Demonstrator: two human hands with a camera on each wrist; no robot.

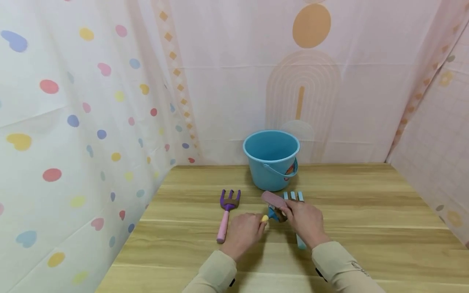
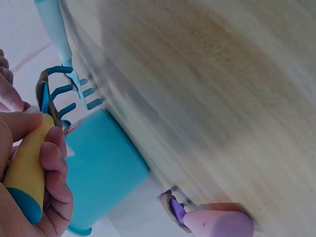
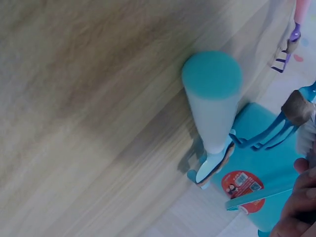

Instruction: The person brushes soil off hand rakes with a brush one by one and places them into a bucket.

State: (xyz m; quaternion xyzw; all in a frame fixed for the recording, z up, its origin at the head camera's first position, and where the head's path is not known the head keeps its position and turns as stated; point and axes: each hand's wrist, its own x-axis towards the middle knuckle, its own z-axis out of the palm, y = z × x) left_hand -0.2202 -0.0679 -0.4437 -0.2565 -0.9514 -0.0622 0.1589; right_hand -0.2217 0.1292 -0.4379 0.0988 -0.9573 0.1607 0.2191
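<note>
My left hand (image 1: 244, 234) grips the yellow handle (image 2: 30, 153) of a small blue toy rake (image 1: 272, 213). A brown, mud-like patch (image 3: 296, 107) covers the base of its tines. In my right hand (image 1: 307, 221) is a pink-backed brush (image 1: 274, 199), its pale bristles (image 3: 306, 136) against or close by the blue rake's head. Both tools are held above the wooden table, in front of the bucket. Under my right hand lies a light blue toy rake (image 1: 301, 242), partly hidden by that hand in the head view; the right wrist view shows brown on its head too.
A blue bucket (image 1: 271, 177) with its handle hanging down stands at the table's back. To the left of my hands lies a purple toy rake (image 1: 224, 226) with a pink handle and brown on its head. Patterned curtains (image 1: 227, 101) border the wooden table (image 1: 366, 211).
</note>
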